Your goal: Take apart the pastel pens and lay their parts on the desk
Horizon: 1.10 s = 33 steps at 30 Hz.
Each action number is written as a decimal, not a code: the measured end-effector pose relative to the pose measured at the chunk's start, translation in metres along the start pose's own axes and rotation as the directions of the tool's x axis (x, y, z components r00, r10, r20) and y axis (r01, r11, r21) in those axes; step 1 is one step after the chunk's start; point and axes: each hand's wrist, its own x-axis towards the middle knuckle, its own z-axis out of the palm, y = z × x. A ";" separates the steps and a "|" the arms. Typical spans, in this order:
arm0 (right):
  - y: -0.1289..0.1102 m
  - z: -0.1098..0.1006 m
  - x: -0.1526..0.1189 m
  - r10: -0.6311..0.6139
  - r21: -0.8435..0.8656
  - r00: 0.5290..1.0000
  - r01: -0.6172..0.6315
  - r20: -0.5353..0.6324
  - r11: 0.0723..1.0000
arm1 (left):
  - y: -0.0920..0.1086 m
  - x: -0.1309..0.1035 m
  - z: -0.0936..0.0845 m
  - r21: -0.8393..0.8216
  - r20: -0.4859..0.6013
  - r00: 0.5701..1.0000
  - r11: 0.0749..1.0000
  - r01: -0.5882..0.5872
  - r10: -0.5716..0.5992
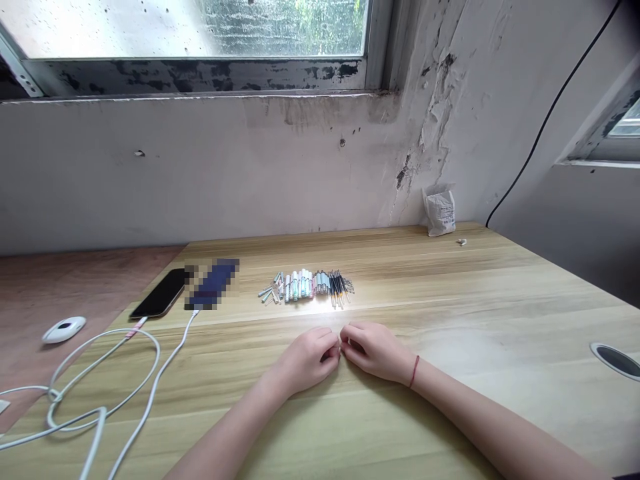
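My left hand (310,359) rests on the wooden table with its fingers curled in. Close beside it, my right hand (375,350) lies with thumb and fingers bent round a hollow; a red string circles its wrist. The fingertips of both hands nearly meet, and no object shows in either. Just beyond them is a row of small pen parts: slim pale pieces (273,291), white and pastel pen barrels (299,285), short blue-grey pieces (321,283), black pen refills (338,288) with orange bands, and tiny metal pieces (350,285), perhaps springs.
A black phone (161,293) and a blurred dark-blue device (214,285) lie at the left, with white cables (159,373) looping forward. Further left sits a white oval gadget (64,330). A plastic packet (440,210) stands by the wall; a cable-hole cover (619,360) is at the right.
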 end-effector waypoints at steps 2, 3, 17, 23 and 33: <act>0.000 0.000 0.000 0.002 0.002 1.000 -0.002 -0.001 1.000 | 0.000 0.000 -0.001 -0.001 -0.003 1.000 1.000 -0.002 0.002; 0.000 0.000 0.000 0.003 0.003 1.000 -0.003 -0.001 1.000 | -0.001 0.000 -0.001 0.000 -0.005 1.000 1.000 -0.005 0.005; -0.001 0.002 -0.001 0.024 0.009 1.000 -0.024 -0.007 1.000 | -0.027 -0.012 -0.046 0.183 -0.194 0.945 0.937 0.298 -0.263; -0.010 0.007 0.003 0.049 -0.027 0.998 -0.050 -0.038 0.998 | -0.070 -0.030 -0.076 0.220 -0.415 0.745 0.737 0.639 -0.522; -0.054 0.030 0.052 0.014 -0.113 0.998 -0.022 -0.066 0.993 | -0.079 -0.031 -0.065 0.314 -0.421 0.765 0.713 0.627 -0.487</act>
